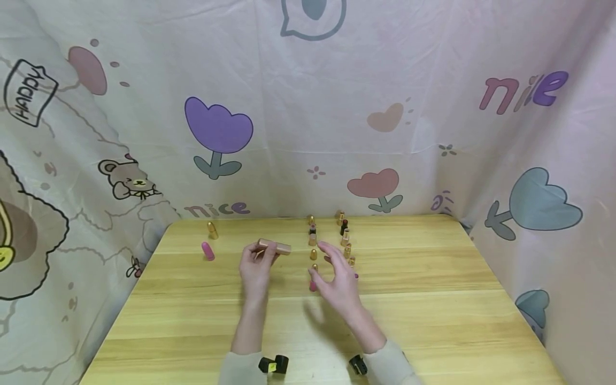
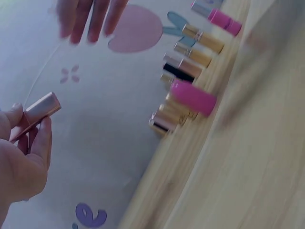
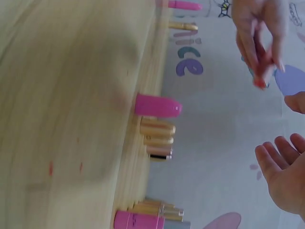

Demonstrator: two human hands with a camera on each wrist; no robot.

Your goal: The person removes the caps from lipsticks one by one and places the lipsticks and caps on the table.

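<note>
My left hand point(image 1: 255, 272) pinches a rose-gold lipstick tube point(image 1: 279, 246) between thumb and fingers, raised over the table and lying nearly level. The left wrist view shows the same tube point(image 2: 43, 108) with its smooth, squared end outward. A blurred reddish end point(image 3: 259, 83) shows on it in the right wrist view. My right hand point(image 1: 340, 283) hovers to the right with thumb and fingers spread, nothing between them. In the head view it overlaps the middle row, which has a pink cap point(image 1: 313, 286) at its near end and gold caps point(image 1: 314, 254) behind.
Right of the middle row stands a second row of uncapped lipsticks point(image 1: 346, 238), mostly gold, one black point(image 1: 344, 227). A gold cap point(image 1: 213, 230) and a pink cap point(image 1: 208, 251) stand at the left on the wooden table point(image 1: 183, 315). A printed curtain point(image 1: 298, 128) hangs behind.
</note>
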